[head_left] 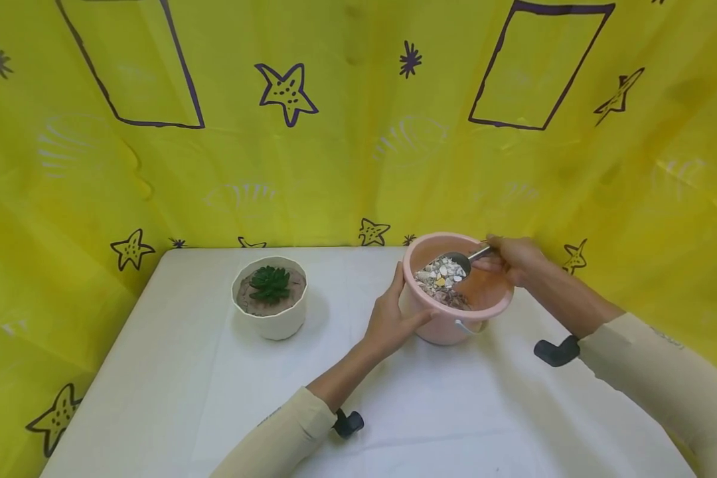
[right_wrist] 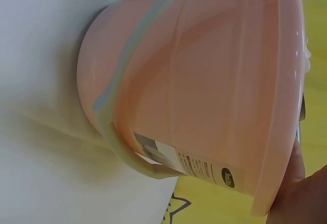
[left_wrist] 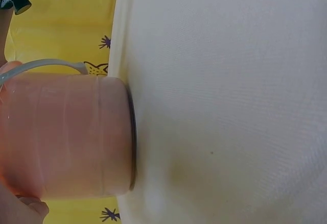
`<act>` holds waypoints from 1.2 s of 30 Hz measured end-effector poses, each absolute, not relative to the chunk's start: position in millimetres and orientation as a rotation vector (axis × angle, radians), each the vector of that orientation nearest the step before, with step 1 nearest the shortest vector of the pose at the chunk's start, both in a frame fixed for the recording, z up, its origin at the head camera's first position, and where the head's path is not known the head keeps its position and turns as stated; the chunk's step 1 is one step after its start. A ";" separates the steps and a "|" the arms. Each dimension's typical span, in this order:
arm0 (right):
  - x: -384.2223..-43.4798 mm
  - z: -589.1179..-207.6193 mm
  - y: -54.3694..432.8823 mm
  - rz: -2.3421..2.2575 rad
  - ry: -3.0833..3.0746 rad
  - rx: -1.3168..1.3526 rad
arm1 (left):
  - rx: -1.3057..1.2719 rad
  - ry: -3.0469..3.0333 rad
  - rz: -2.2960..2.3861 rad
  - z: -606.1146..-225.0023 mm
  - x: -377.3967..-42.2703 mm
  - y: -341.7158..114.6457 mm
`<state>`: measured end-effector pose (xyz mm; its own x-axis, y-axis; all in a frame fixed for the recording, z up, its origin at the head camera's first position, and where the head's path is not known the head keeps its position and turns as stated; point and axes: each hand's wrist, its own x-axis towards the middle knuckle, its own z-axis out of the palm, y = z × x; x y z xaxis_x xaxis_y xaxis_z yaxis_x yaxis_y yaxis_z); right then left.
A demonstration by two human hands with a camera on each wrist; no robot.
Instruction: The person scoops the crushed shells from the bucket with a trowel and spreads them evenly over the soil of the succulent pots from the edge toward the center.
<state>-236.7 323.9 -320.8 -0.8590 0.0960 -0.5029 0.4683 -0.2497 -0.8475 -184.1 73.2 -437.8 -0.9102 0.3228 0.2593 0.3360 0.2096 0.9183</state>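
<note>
A pink bucket (head_left: 443, 328) stands toward the back right of the table, with small white and brown stones (head_left: 428, 285) in it. My left hand (head_left: 388, 317) holds it from the left, thumb at the front and fingers along the side below the rim. My right hand (head_left: 514, 257) reaches over the far right rim and grips the handle of a metal scoop (head_left: 463, 261). White pebbles (head_left: 445, 269) and a yellowish one lie at the scoop's bowl, inside the bucket. The right wrist view shows the bucket's pale handle (right_wrist: 125, 66) hanging down and a printed label (right_wrist: 191, 165).
Left of the bucket stands a cream pot (head_left: 277, 325) with a green succulent (head_left: 269, 284) in greyish-brown soil. A white cloth (head_left: 173, 372) covers the table. Behind and at both sides hangs a yellow curtain (head_left: 334, 166) with starfish drawings.
</note>
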 end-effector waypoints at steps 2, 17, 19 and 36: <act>-235.6 -320.8 326.3 -2.227 1.718 0.678 | -0.668 -2.428 -1.851 -438.0 -184.3 73.2; -231.7 -321.9 351.7 -2.429 1.399 0.748 | -0.694 -2.402 -1.859 -439.2 -185.3 74.0; -230.0 -321.6 355.9 -2.463 1.355 0.752 | -0.697 -2.402 -1.856 -438.9 -185.3 73.8; -219.2 -321.3 373.4 -2.513 1.145 0.846 | -0.685 -2.401 -1.864 -438.6 -185.4 75.2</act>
<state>-219.2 373.4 -321.3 -0.7993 0.0106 -0.6008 0.4466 -0.6586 -0.6057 -185.4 75.2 -438.6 -0.9029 0.3234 0.2832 0.3545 0.1878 0.9160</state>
